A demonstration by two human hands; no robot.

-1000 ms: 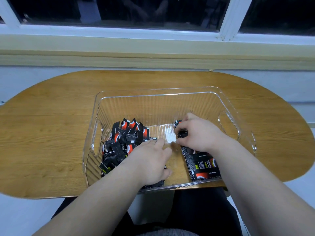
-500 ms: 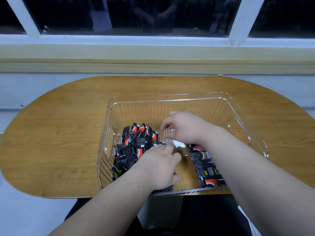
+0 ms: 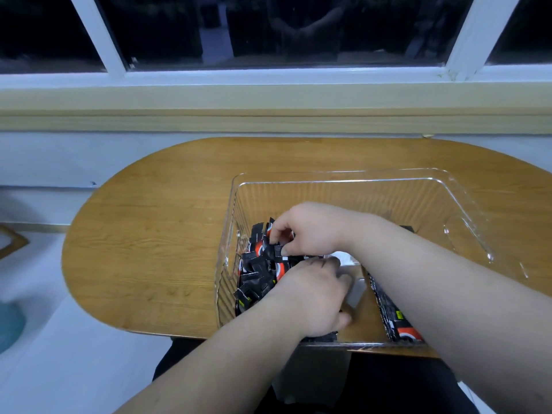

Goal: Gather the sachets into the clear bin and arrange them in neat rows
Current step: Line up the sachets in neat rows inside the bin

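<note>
A clear plastic bin (image 3: 466,204) stands on the wooden table. In its left part lies a loose heap of black sachets with red and white marks (image 3: 257,273). A flat row of the same sachets (image 3: 397,318) lies along the near right of the bin floor, partly under my right forearm. My right hand (image 3: 310,231) reaches across to the heap and pinches a black sachet at its top. My left hand (image 3: 313,297) rests palm down on the near side of the heap, fingers bent over sachets that it hides.
The oval wooden table (image 3: 155,249) ends close to the bin's near wall. A window sill (image 3: 268,115) and dark window run behind the table. A teal object (image 3: 9,324) sits on the floor at far left.
My right hand has moved left from the flat row to the top of the heap and pinched a sachet. The view has swung left, so the bin sits further right.
</note>
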